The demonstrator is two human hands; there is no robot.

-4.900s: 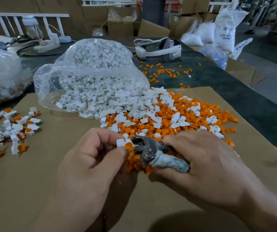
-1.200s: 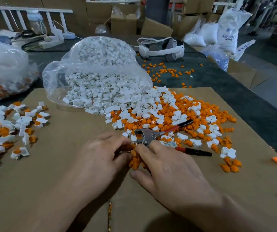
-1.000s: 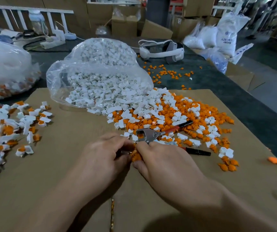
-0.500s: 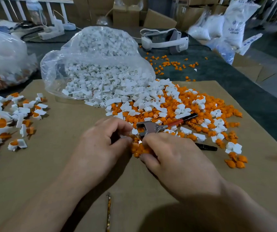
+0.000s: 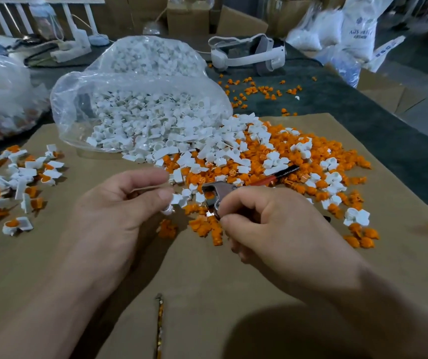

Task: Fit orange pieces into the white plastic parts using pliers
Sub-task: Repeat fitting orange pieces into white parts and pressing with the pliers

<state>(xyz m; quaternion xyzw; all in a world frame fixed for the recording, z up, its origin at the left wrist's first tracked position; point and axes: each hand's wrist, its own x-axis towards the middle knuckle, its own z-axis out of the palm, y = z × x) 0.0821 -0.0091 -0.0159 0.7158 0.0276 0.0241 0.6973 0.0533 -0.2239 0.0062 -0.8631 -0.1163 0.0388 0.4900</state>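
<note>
Orange pieces (image 5: 308, 154) and white plastic parts (image 5: 189, 141) lie mixed in a heap on the brown cardboard sheet (image 5: 207, 294). My left hand (image 5: 119, 211) pinches one white part (image 5: 176, 200) between thumb and fingertips, just left of the heap. The pliers (image 5: 219, 190) lie on the heap, metal head toward me, red and black handle (image 5: 282, 173) pointing back right. My right hand (image 5: 272, 224) has thumb and forefinger curled round the pliers at their pivot. Whether it also holds an orange piece is hidden.
An open clear bag of white parts (image 5: 140, 99) spills onto the cardboard. Fitted white-and-orange pieces (image 5: 13, 182) lie at the left, by another filled bag (image 5: 0, 99). A white headset (image 5: 246, 53) and loose orange pieces (image 5: 259, 92) sit on the dark table behind.
My hands have drawn apart. The left hand has lifted with a white part in its fingertips, and the right hand has shifted from the orange pieces onto the pliers' head.
</note>
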